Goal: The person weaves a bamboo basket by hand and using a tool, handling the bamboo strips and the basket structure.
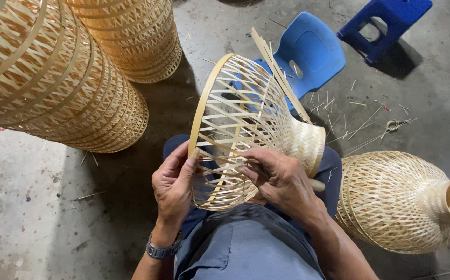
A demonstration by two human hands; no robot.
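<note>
Resting across the person's lap, the pale open-weave bamboo lampshade frame (245,119) lies on its side, its long axis running from the wide hooped mouth at the left fingers up and away to the narrow, tightly woven collar beyond the right fingers; both hands sit at the near rim, the left one (173,186) closed on the outer hoop with the thumb pressed over the band, the right one (282,179) reaching in through the lattice with its fingers (251,168) pinched on a thin strip, about level with the left, so neither is clearly nearer the work. A few loose flat splints stick up past the collar, away from both hands. Far to the left of the left fingers stand two tall stacks of finished golden woven bamboo shades (54,78), well apart from the frame. To the right of the right fingers, just beside the knee, lies a finished bulb-shaped woven bamboo shade (391,202) with an open neck. Beyond the frame sits a light blue plastic chair (310,52), and further off a dark blue plastic stool (385,21). Everything rests on a grey stained concrete floor (38,197), littered with bamboo slivers to the far right of the fingers
</note>
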